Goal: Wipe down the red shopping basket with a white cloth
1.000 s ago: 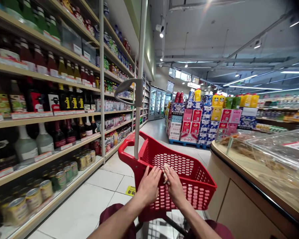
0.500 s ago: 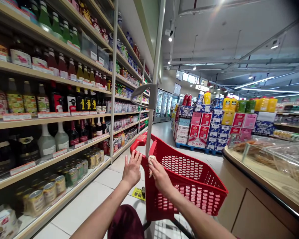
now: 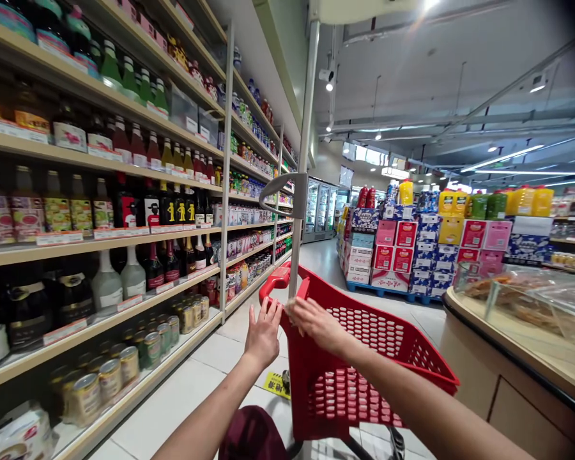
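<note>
A red plastic shopping cart [image 3: 303,399] stands in front of me, its side pierced with many small holes. My left hand [image 3: 263,335] rests its outstretched fingertips on the cart's near corner, below the red handle [image 3: 273,281]. Pressed under the fingers of my right hand [image 3: 319,324] is a pale crumpled cloth [image 3: 290,306], mostly covered by the hand. The cloth lies against the top edge of the cart. Just beyond it, a grey metal pole [image 3: 296,255] with a looped grip [image 3: 299,195] rises beside the cart.
Shelves of bottles and cans [image 3: 172,233] run along the left. To the right, a curved counter [image 3: 479,358] carries packed food under clear covers. Stacked drink cartons [image 3: 395,246] stand ahead on a blue pallet. A yellow floor sign [image 3: 276,384] shows beneath the cart.
My right hand has turned flatter over the cloth and moved slightly up along the cart's edge, covering more of it. My left hand stays by the corner. The whole view has shifted a little.
</note>
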Available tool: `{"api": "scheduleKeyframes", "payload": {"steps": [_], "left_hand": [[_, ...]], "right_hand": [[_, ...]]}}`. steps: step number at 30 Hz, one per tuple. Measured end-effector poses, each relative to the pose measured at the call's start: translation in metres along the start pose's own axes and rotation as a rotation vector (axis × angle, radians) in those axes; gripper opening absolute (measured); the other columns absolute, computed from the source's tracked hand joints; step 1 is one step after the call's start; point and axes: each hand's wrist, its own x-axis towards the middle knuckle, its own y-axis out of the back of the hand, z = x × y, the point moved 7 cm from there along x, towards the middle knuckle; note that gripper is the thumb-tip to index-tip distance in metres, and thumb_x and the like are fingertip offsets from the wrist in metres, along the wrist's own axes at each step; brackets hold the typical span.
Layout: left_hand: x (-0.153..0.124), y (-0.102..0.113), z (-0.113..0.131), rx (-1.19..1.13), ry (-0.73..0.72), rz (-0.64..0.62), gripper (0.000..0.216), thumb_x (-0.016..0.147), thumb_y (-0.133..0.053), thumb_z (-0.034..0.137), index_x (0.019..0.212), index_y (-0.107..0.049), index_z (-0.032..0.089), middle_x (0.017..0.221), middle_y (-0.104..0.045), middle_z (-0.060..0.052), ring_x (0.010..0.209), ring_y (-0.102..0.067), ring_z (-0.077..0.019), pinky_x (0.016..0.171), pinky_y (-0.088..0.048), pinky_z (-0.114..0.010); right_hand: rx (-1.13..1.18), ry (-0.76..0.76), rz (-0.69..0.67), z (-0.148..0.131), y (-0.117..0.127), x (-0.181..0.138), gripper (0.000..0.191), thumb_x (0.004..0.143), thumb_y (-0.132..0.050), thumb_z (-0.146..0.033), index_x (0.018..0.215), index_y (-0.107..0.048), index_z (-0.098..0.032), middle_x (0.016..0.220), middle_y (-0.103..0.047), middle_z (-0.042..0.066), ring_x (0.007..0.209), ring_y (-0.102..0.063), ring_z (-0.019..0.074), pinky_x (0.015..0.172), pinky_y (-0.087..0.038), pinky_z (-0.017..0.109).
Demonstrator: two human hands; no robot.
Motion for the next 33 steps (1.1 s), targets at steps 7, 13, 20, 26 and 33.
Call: {"api": "scheduleKeyframes", "payload": {"steps": [7,13,20,26,33], "left_hand": [[0.001,0.0,0.002,0.029,0.005,0.007,0.071,0.064,-0.044,0.019,0.133,-0.029,0.013,0.143,-0.023,-0.007,0.132,-0.011,-0.0271,0.103,-0.009,-0.056],[0.001,0.002,0.002,0.048,-0.011,0.027,0.072,0.063,-0.045,0.018,0.133,-0.029,0.014,0.142,-0.024,-0.006,0.131,-0.013,-0.0284,0.103,-0.011,-0.056],[0.002,0.002,0.003,0.048,0.053,0.082,0.069,0.064,-0.041,0.013,0.132,-0.032,0.013,0.141,-0.027,-0.006,0.131,-0.014,-0.0269,0.102,-0.012,-0.057],[0.004,0.006,0.01,0.051,0.057,0.169,0.068,0.067,-0.038,0.011,0.133,-0.028,0.009,0.14,-0.029,-0.01,0.131,-0.018,-0.0257,0.104,-0.006,-0.054],[0.002,-0.021,0.092,0.017,-0.235,0.158,0.066,0.071,-0.041,0.016,0.135,-0.025,0.01,0.142,-0.025,-0.011,0.132,-0.013,-0.0222,0.106,0.002,-0.047]], "right_hand": [[0.031,-0.152,0.156,-0.007,-0.011,-0.009,0.048,0.082,-0.032,-0.004,0.128,-0.04,-0.016,0.131,-0.043,0.006,0.13,-0.018,0.0186,0.105,-0.027,0.042],[0.151,-0.162,0.109,-0.078,-0.069,-0.096,0.04,0.085,-0.038,-0.011,0.123,-0.047,-0.022,0.117,-0.058,0.002,0.12,-0.04,0.0151,0.095,-0.042,0.032],[0.122,-0.356,0.334,-0.038,-0.029,-0.079,0.042,0.085,-0.035,-0.008,0.124,-0.045,-0.02,0.125,-0.05,0.006,0.126,-0.031,0.0175,0.101,-0.035,0.041],[0.109,-0.376,0.199,-0.041,-0.056,-0.136,0.044,0.084,-0.037,-0.007,0.124,-0.045,-0.023,0.12,-0.055,0.004,0.12,-0.04,0.0174,0.096,-0.042,0.037],[0.086,-0.413,0.309,-0.017,-0.031,-0.143,0.042,0.085,-0.035,-0.008,0.122,-0.047,-0.024,0.119,-0.056,0.002,0.121,-0.038,0.013,0.099,-0.039,0.034]]}}
